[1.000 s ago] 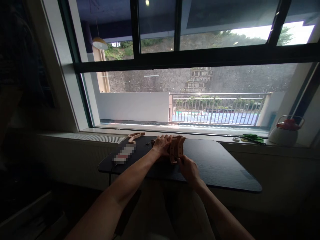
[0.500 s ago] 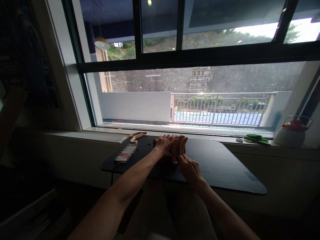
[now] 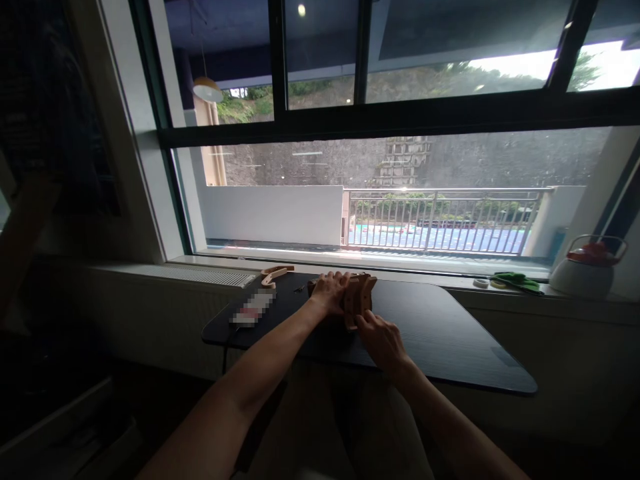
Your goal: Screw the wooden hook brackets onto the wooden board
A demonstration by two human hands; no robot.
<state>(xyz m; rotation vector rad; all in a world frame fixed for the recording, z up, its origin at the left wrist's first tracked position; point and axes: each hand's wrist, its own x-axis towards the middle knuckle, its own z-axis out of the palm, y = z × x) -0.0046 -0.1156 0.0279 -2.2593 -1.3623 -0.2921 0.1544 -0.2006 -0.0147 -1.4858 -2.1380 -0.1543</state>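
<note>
A brown, leather-looking item (image 3: pixel 359 302) with curved flaps and small dark holes sits on the dark table in front of me; its exact kind is hard to make out. Over its left side lies my left hand (image 3: pixel 331 293), fingers bent around the top and gripping it. My right hand (image 3: pixel 383 339) pinches the lower right edge of the same item, fingertips pressed together. The underside and part of the left end are hidden by my hands. To the left rest a tan curved strap (image 3: pixel 270 276) and a few small dark bits (image 3: pixel 300 289).
The black table (image 3: pixel 440 333) has rounded corners and stands against the window sill. A pixelated flat object (image 3: pixel 253 308) with a cable lies at its left. On the sill are a green cloth or glove (image 3: pixel 517 281), small rolls (image 3: pixel 481 283) and a white jug (image 3: pixel 583 275) with a red top.
The view has shifted slightly. Both hands keep nearly the same hold on the brown item, and the item itself shows no clear movement.
</note>
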